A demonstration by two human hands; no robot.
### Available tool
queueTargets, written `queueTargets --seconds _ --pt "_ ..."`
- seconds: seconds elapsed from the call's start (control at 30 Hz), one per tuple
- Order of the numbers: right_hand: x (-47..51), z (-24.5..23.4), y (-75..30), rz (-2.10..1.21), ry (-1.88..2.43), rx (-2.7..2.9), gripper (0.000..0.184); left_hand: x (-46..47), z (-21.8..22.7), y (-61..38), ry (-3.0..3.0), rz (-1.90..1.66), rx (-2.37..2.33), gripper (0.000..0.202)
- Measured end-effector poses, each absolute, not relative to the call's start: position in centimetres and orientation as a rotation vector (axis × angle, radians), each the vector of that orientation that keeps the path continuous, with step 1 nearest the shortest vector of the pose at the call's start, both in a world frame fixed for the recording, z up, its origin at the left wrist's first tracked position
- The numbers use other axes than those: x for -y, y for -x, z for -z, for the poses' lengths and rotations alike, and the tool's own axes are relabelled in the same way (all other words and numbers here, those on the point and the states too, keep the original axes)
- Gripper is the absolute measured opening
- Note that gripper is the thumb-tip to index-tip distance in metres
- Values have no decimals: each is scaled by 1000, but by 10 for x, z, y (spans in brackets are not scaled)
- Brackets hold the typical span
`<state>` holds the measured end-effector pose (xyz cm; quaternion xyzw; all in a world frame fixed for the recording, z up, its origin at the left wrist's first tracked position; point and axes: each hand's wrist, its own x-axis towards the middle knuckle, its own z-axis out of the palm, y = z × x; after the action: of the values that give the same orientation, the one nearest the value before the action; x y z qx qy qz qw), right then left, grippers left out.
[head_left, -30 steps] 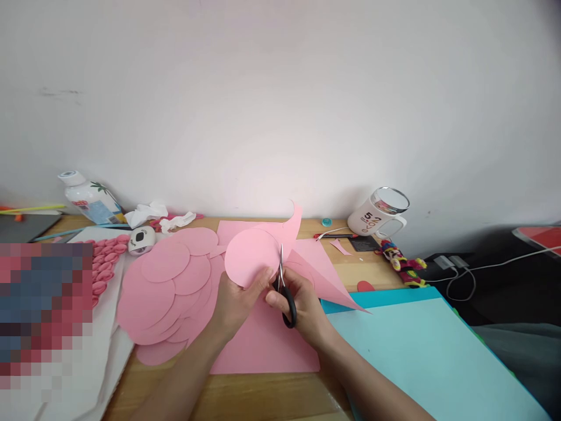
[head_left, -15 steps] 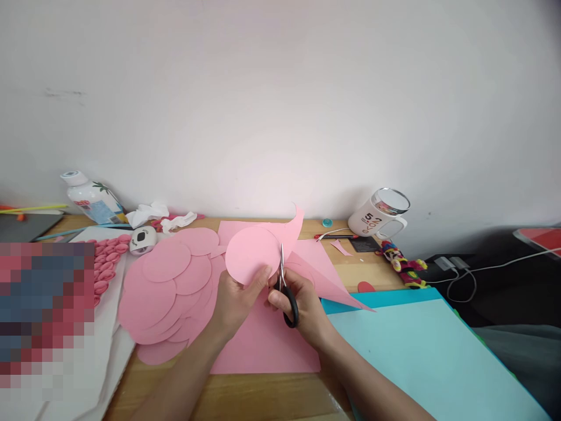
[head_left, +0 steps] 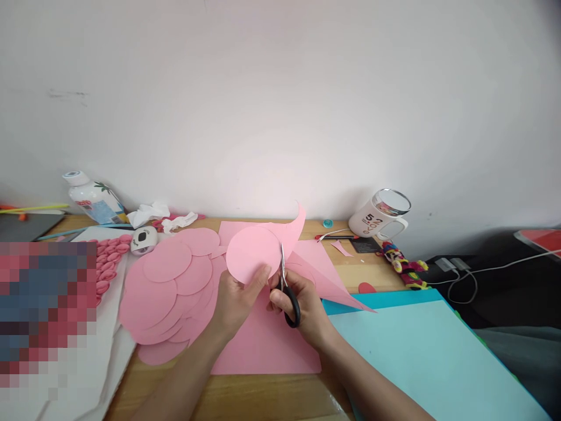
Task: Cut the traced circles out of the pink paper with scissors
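Where the digits show: on the white mug, beyond the fingers and to their right; a 5, a 2 and a 0 can be read on its side.
White bottle: beyond the fingers, far to their left; a palm tree is printed on it, along with red lettering (too small to read).
Black card: past the right-hand fingers, near the mug's base; its rows of pale print are illegible.
Pink paper disc: held in the left-hand fingers; flat, pale, smoothly round, though whether its right edge is wholly cut free I cannot tell.
Left hand: thumb pressed on the disc's near edge, pinching it; the other fingers are mostly hidden behind.
Right hand: fingers wrapped around the handles of black-handled scissors, the slim metal blades pointing away from them along the disc's right edge.
Curled pink offcut: rising beyond the fingertips, slightly right.
Overlapping pink discs: piled left of the left-hand fingers.
Pink sheet: beneath both hands.
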<state>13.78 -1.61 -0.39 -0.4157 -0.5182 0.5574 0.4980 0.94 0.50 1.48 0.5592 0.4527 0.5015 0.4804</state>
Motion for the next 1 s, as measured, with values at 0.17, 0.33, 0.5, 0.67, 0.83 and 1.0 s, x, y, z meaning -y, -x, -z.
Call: queueTargets --seconds 0.17,0.33,0.5,0.67,0.83,1.0 --pt "16 6 -137 -1356 995 1261 26 -5 -14 -9 -1353 -1212 -1102 25" --pt "16 5 -138 -1336 1005 1277 26 -6 -12 -8 -1324 -1219 -1153 29" --pt "17 4 -138 -1349 1002 1269 25 -9 -6 -6 -1350 -1276 -1194 29" --pt "18 3 -136 -1347 1022 1272 26 -10 -7 -7 -1365 -1301 -1277 36" --pt "19 1 -133 -1351 1052 1268 29 -9 -10 -9 -1361 -1306 -1328 39" --pt "18 2 -136 -1380 1078 1267 30 -8 -9 -8 -1401 -1278 -1329 34"
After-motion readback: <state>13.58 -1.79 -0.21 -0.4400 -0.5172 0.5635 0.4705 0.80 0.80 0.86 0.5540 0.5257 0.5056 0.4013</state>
